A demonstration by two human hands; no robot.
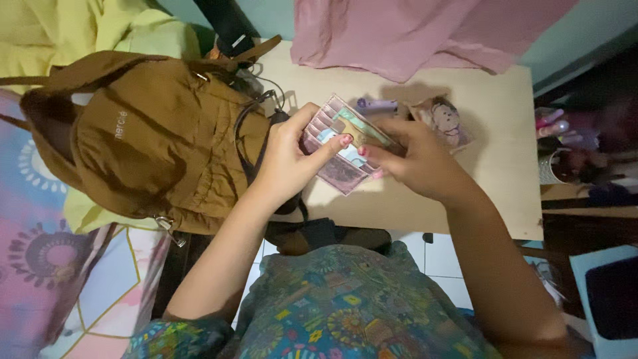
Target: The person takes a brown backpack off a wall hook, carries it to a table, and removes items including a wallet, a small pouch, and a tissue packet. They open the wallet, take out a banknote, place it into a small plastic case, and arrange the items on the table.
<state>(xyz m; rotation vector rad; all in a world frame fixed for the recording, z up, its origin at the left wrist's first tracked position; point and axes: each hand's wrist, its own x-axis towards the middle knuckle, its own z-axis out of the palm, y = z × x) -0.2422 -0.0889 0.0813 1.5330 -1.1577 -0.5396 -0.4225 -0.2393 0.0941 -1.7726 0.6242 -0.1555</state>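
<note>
Bare desk point(505, 199) lies open to the right; the brown backpack point(153, 133) blocks the left, pink cloth point(399, 33) overhangs the far edge, seemingly touching.

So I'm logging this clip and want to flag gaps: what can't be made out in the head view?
- Pink open card wallet: its ends are covered by the left hand and right hand.
- Cards in its slots: too small to identify.
- Brown fabric backpack: its inside is hidden by its own flap.
- Cup of pens at the right: blurred and dim.
- Pink cloth: cut off by the top edge.
</note>
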